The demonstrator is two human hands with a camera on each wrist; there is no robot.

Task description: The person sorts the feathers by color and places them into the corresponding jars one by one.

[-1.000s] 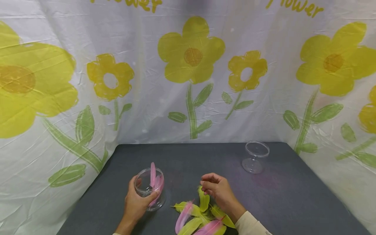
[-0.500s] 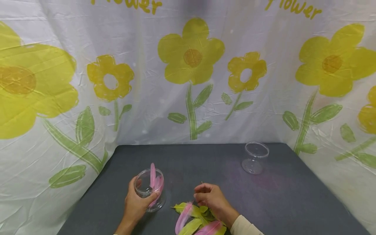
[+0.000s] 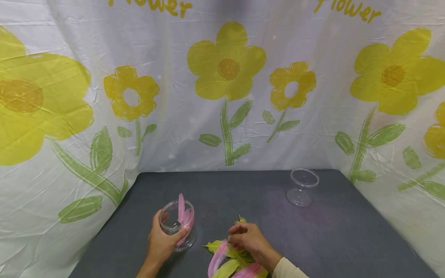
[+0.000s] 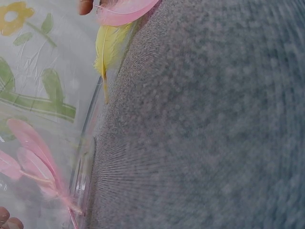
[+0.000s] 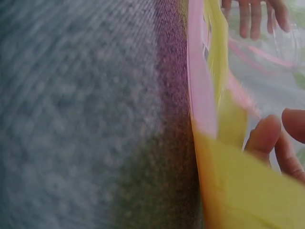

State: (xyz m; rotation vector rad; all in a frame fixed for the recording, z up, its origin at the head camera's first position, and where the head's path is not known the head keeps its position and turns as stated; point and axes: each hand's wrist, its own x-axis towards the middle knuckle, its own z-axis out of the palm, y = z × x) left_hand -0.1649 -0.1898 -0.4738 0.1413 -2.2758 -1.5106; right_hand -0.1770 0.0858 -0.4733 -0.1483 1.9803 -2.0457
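My left hand [image 3: 161, 237] grips a clear footed cup [image 3: 174, 227] by its side, thumb across the front. Pink feathers [image 3: 181, 208] stand in it, one rising above the rim; the left wrist view also shows these pink feathers [image 4: 35, 160]. My right hand [image 3: 250, 239] is low over a loose pile of yellow feathers [image 3: 226, 268] and pink ones. Its fingertips are right at the quill end of a pink feather [image 3: 217, 258]. In the right wrist view the thumb and finger [image 5: 295, 124] stand slightly apart. The hand hides part of the pile.
A second clear footed cup [image 3: 300, 187] stands at the back right of the dark table [image 3: 347, 231]. A white cloth [image 3: 174, 135] printed with yellow flowers hangs behind and along both sides.
My right hand has moved left and down, from over a yellow feather to the quill end of the pink one. My left hand and the cup stay in place.
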